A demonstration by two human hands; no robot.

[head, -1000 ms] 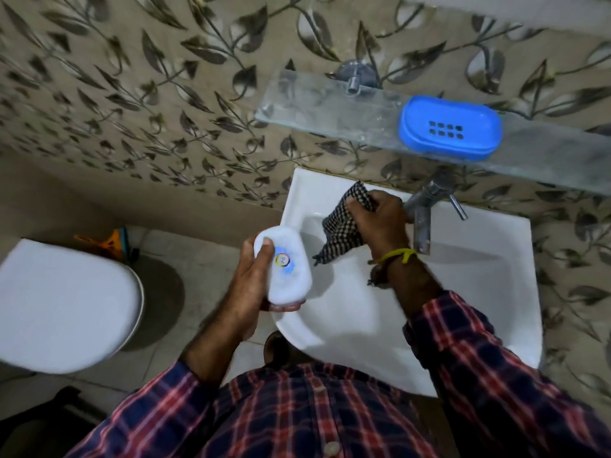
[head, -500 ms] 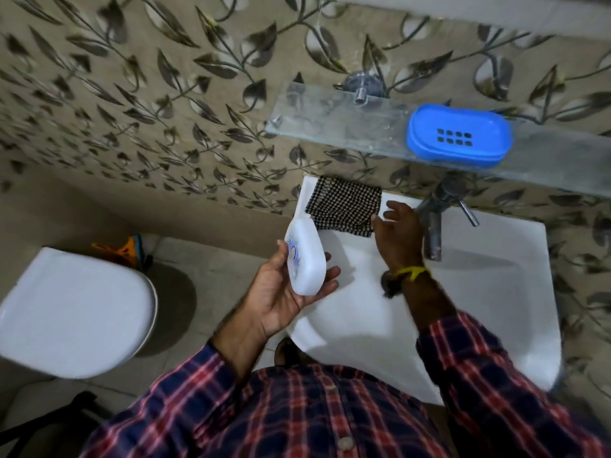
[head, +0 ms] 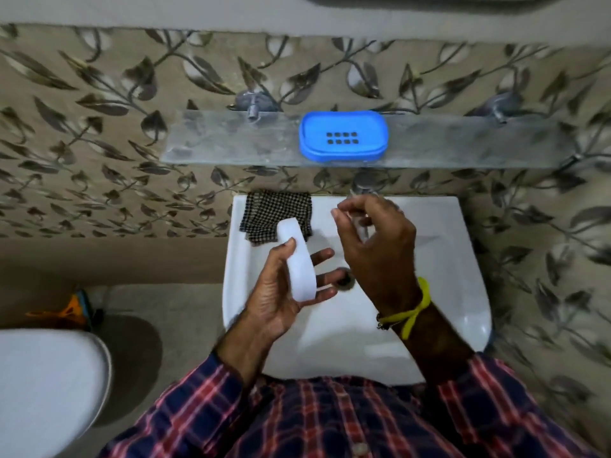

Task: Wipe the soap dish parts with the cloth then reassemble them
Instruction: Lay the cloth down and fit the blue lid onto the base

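My left hand (head: 277, 292) holds a white soap dish part (head: 297, 259) on edge over the left side of the sink. My right hand (head: 377, 246) hovers beside it over the basin, fingers loosely curled and holding nothing. The black-and-white checked cloth (head: 274, 214) lies flat on the sink's back left corner, just beyond the white part. The blue soap dish part (head: 343, 135), with drain holes in its middle, sits on the glass shelf (head: 215, 143) above the sink.
The white sink (head: 446, 259) has a drain (head: 345, 280) in the middle and a tap (head: 362, 186) behind my right hand. A white toilet lid (head: 43, 388) is at the lower left. An orange brush (head: 66, 312) lies on the floor by the wall.
My right hand has laid the cloth on the sink's back left corner, let it go and come back toward the white part. My left hand has turned the white part on edge.
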